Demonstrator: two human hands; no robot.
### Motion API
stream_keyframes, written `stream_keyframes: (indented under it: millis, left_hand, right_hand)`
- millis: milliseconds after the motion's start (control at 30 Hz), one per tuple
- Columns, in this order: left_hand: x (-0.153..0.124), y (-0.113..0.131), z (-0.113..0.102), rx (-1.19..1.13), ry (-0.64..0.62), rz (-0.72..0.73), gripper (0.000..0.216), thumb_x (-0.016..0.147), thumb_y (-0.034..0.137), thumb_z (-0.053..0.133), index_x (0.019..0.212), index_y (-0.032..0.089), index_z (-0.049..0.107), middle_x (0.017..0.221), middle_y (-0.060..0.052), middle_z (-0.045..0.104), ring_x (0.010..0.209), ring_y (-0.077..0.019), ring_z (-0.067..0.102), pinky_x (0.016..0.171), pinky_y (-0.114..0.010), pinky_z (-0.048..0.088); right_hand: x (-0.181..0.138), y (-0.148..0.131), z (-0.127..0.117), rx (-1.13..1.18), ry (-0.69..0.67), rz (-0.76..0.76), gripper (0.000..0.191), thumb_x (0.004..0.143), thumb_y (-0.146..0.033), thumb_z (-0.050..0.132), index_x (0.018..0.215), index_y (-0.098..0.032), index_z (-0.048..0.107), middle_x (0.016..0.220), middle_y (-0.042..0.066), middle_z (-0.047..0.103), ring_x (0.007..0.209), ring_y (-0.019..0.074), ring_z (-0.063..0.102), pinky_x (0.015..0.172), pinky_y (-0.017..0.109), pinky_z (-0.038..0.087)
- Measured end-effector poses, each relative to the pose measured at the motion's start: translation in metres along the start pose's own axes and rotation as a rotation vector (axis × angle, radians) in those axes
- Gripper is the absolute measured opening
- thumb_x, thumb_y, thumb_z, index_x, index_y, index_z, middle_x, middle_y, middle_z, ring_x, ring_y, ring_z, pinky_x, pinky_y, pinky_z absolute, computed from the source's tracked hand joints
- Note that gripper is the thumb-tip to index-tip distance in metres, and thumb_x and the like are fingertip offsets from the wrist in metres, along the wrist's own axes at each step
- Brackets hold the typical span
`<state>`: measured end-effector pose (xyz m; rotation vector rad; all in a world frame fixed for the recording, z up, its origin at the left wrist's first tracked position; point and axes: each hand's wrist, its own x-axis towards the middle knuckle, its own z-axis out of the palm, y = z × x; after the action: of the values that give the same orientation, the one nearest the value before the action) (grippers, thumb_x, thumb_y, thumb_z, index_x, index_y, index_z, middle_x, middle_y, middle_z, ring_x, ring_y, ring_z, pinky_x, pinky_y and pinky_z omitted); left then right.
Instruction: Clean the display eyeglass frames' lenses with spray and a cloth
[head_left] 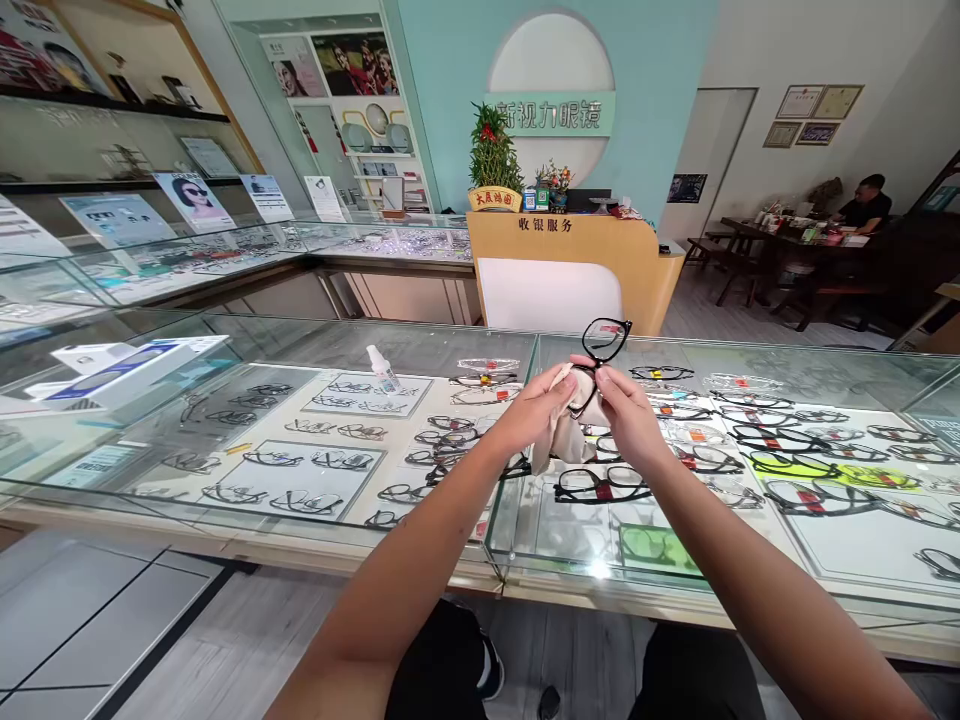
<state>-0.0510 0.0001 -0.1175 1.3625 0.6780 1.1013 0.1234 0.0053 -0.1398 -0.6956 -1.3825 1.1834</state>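
Observation:
Above the glass display counter (pixel 540 350), both my hands are on one pair of black-framed eyeglasses (pixel 606 340). The frame is turned on end, one lens pointing up and away from me. My left hand (pixel 546 400) grips the lower lens through a pale beige cloth (pixel 561 440), whose loose part hangs below the fingers. My right hand (pixel 624 408) is closed on the frame near the bridge; its fingertips are partly hidden. Just below my hands, another black pair of eyeglasses (pixel 602 487) with a red tag rests on the counter.
Several rows of glasses lie about the counter on both sides. A white spray bottle (pixel 383 370) stands to the left, with a white box (pixel 142 370) beyond it. A wooden reception desk (pixel 652 270) is ahead. One person (pixel 866 207) sits at a table at the far right.

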Motion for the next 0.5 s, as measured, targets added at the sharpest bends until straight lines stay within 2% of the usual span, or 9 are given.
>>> stream_keyframes:
  millis: [100,200,300,500]
  left_hand:
    - [-0.0012,0.0025,-0.0026,0.006,-0.034,-0.002,0.063,0.092,0.06,0.078,0.139,0.02,0.069,0.099,-0.005,0.072,0.087,-0.018,0.064,0.082,-0.027,0.051]
    - [-0.0006,0.0022,-0.005,0.077,-0.067,0.035,0.064,0.087,0.057,0.084,0.136,0.019,0.068,0.102,-0.005,0.07,0.089,-0.0184,0.063,0.083,-0.027,0.051]
    - [0.0005,0.0003,-0.0054,0.12,-0.084,0.057,0.065,0.086,0.056,0.085,0.135,0.019,0.065,0.103,-0.005,0.069,0.089,-0.0183,0.063,0.082,-0.027,0.051]
    - [0.0027,-0.003,0.0012,0.116,0.006,0.065,0.064,0.085,0.059,0.084,0.131,0.019,0.064,0.09,-0.001,0.065,0.078,-0.0148,0.059,0.074,-0.025,0.049]
  right_hand:
    - [0.0004,-0.0004,-0.0009,-0.019,0.0,0.004,0.039,0.1,-0.062,0.066,0.112,-0.028,0.08,0.086,0.001,0.056,0.077,0.0186,0.047,0.079,0.031,0.045]
    - [0.0012,-0.0008,-0.0013,-0.055,0.024,-0.009,0.041,0.098,-0.065,0.067,0.095,-0.025,0.076,0.081,0.0,0.049,0.072,0.0174,0.039,0.069,0.031,0.038]
    - [0.0016,-0.0017,-0.0008,-0.087,0.033,-0.039,0.047,0.097,-0.067,0.067,0.078,-0.024,0.066,0.076,-0.002,0.042,0.069,0.0168,0.034,0.065,0.031,0.032]
    - [-0.0001,-0.0087,0.0045,-0.122,0.034,-0.054,0.054,0.094,-0.072,0.068,0.072,-0.024,0.056,0.076,-0.001,0.041,0.07,0.0171,0.035,0.066,0.032,0.032]
